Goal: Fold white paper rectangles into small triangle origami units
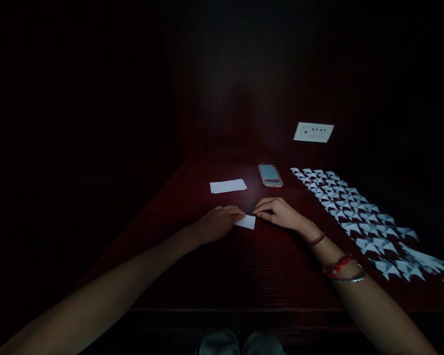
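Note:
On the dark red table, a small white piece of paper (247, 222) lies partly covered by my left hand (220, 223). The fingers of that hand lie together over the paper's left part and hold it down against the tabletop; a ring is on one finger. My right hand (279, 212) is beside the paper's upper right corner, its fingertips on or just above the table. Its thumb and fingers are apart, with nothing seen between them. Beyond both hands rests a small stack of white paper strips (228, 186).
A phone (270, 175) lies at the back of the table. Rows of folded white paper pieces (350, 204) cover the right side, with several long white strips (424, 257) near their front end. A white socket plate (314, 132) is on the wall. The surroundings are very dark.

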A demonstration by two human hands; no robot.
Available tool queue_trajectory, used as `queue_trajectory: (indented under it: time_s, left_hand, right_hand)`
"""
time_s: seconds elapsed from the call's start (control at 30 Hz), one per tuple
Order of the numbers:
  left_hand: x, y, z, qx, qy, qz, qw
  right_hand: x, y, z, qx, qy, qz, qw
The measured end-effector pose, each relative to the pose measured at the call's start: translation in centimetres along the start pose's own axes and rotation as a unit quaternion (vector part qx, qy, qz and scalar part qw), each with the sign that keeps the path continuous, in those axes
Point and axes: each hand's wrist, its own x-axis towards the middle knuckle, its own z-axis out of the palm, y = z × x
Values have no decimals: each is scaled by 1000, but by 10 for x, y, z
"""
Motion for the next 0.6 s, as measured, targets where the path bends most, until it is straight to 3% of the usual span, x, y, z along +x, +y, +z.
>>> queue_trajectory:
  time_s: [0.07, 0.27, 0.6]
  left_hand:
    - [0, 0, 1, -3, -1, -5, 1000]
    - [0, 0, 0, -12, -7, -9, 1000]
    - [-2, 5, -5, -18, -4, -21, 1000]
  right_hand:
    - [0, 3, 3, -18, 12, 2, 1000]
    - [4, 3, 12, -33, -28, -22, 999]
    - [8, -2, 8, -124, -62, -29, 990]
